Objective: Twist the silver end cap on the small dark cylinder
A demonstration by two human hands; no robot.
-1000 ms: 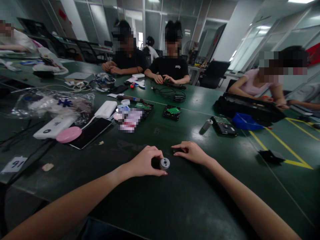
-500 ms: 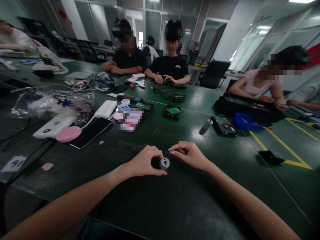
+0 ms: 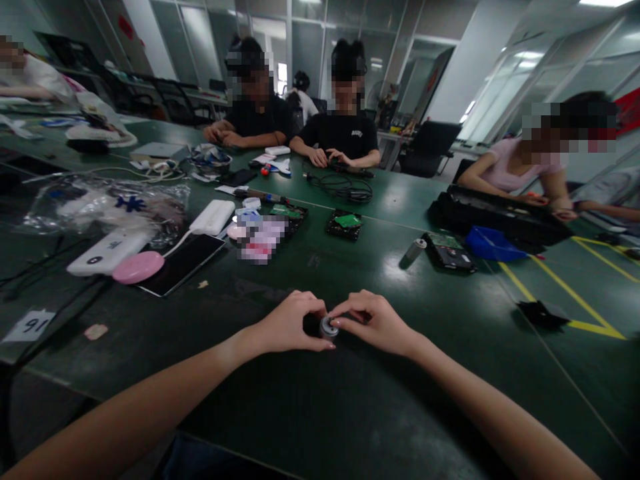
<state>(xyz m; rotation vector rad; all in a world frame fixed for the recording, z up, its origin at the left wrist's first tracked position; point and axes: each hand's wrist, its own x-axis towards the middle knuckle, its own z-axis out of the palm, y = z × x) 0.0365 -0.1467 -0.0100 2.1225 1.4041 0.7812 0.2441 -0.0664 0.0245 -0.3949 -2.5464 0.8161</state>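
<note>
A small silver metal cylinder (image 3: 329, 331) stands upright on the green table, with a dark hole in its top face. My left hand (image 3: 293, 323) curves around it from the left, thumb and fingers closed on its sides. My right hand (image 3: 373, 320) is at the cylinder's top from the right, thumb and forefinger pinched over the top face. Anything between those fingertips is too small to make out. A second cylinder (image 3: 414, 252) of similar look stands farther off to the right, beside a hard drive (image 3: 450, 253).
A dark phone (image 3: 185, 263), a pink disc (image 3: 139, 267) and white power banks (image 3: 107, 251) lie to the left. Ahead is a drive with a green board (image 3: 345, 224). A blue tray (image 3: 493, 243) and black case (image 3: 500, 213) sit at right. Several people work around the table.
My right hand has moved left and slightly down, bringing its pinched fingertips onto the cylinder's top. My left hand and the cylinder have stayed in place.
</note>
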